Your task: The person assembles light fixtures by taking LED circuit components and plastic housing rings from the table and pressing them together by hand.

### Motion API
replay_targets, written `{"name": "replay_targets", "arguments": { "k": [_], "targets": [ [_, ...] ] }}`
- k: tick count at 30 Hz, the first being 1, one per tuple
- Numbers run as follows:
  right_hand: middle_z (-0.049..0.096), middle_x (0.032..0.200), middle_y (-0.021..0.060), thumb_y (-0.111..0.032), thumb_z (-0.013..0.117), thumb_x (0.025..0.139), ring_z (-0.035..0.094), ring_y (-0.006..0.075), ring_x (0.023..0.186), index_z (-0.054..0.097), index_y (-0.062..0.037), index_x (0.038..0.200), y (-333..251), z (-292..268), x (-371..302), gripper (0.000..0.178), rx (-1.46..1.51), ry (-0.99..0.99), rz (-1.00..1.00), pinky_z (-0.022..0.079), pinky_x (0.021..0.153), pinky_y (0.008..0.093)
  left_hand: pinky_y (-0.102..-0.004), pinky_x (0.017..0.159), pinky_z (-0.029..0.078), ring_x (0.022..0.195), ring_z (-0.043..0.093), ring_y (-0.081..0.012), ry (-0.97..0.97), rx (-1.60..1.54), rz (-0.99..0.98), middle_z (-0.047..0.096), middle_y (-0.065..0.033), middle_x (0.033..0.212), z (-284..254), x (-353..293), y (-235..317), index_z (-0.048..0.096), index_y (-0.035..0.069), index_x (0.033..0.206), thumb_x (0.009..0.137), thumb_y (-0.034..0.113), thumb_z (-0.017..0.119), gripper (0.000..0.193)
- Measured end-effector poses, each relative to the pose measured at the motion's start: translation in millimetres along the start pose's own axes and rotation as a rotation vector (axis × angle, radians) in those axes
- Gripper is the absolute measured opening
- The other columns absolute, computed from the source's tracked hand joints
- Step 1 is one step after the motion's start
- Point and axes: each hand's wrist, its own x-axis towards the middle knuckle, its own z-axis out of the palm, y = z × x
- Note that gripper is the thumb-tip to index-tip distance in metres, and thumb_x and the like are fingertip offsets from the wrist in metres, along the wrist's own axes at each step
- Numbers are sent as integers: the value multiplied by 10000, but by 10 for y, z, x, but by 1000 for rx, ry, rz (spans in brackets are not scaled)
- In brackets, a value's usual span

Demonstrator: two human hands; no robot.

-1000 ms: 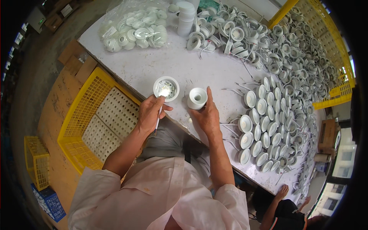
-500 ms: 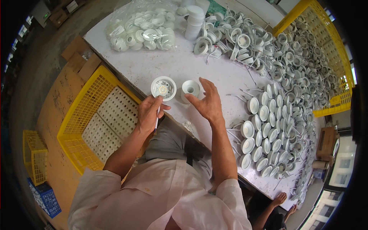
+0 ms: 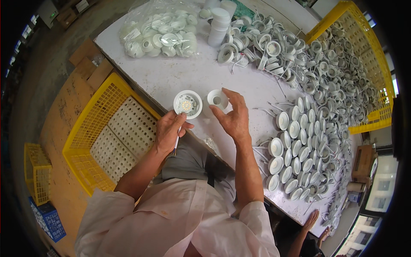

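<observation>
My left hand (image 3: 168, 132) is closed on the lower rim of a round white LED downlight (image 3: 188, 104). Its open face is turned up, showing a circuit board with a cluster of yellowish LEDs. A thin white cable hangs from it below my fingers. Just to its right stands a white funnel-like cup (image 3: 212, 103) with a hole in the middle. My right hand (image 3: 236, 116) curves around the right side of this cup, thumb and fingers apart; whether they touch it I cannot tell.
A clear bag of white cups (image 3: 165, 36) and a stack of white cups (image 3: 218, 28) lie farther back. Many downlights (image 3: 295, 150) crowd the right side. Yellow crates stand at left (image 3: 81, 154) and far right (image 3: 364, 51). A co-worker's hand (image 3: 311, 220) shows at lower right.
The downlight and the cup appear slightly farther right and lower in the picture, along with my hands. My right thumb and fingers stay spread beside the cup.
</observation>
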Motion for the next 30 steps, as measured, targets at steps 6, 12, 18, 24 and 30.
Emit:
{"name": "replay_targets", "arguments": {
  "k": [6, 12, 18, 24, 30],
  "targets": [
    [653, 1017, 111, -67, 803, 692, 617, 188, 893, 633, 9, 1106, -155, -207, -130, 454, 216, 107, 87, 485, 760, 299, -184, 513, 395, 800, 662, -135, -137, 40, -56, 646, -79, 1035, 100, -22, -1, 575, -16, 1160, 965, 171, 570, 270],
    [641, 1118, 125, -88, 827, 637, 611, 269, 1018, 635, -31, 1130, -268, -308, -295, 532, 162, -19, -64, 501, 857, 356, -175, 518, 380, 782, 654, -116, -221, 73, -97, 657, -74, 981, 183, -34, -107, 577, -25, 1149, 963, 235, 578, 320],
    [556, 1274, 119, -141, 857, 603, 536, 293, 1153, 601, -48, 1221, -307, -299, -384, 675, 81, -112, -56, 477, 934, 385, -170, 510, 357, 690, 609, -86, -262, 101, -121, 647, -64, 890, 234, -50, -176, 586, -25, 1113, 951, 336, 586, 396],
    [532, 1302, 137, -158, 857, 626, 534, 271, 1162, 503, -59, 1353, -243, -265, -459, 815, 202, -159, 49, 479, 926, 368, -187, 501, 377, 620, 553, -56, -228, 145, -85, 647, -66, 804, 307, -74, -194, 605, -44, 1074, 934, 307, 604, 378],
    [580, 1216, 100, -29, 720, 772, 602, 111, 887, 562, -25, 1281, -36, -242, -654, 533, 607, -47, 332, 496, 768, 248, -192, 519, 405, 572, 508, -51, -233, 341, -83, 656, -69, 804, 318, -47, -190, 619, -59, 1055, 927, 232, 584, 320]
  ]
}}
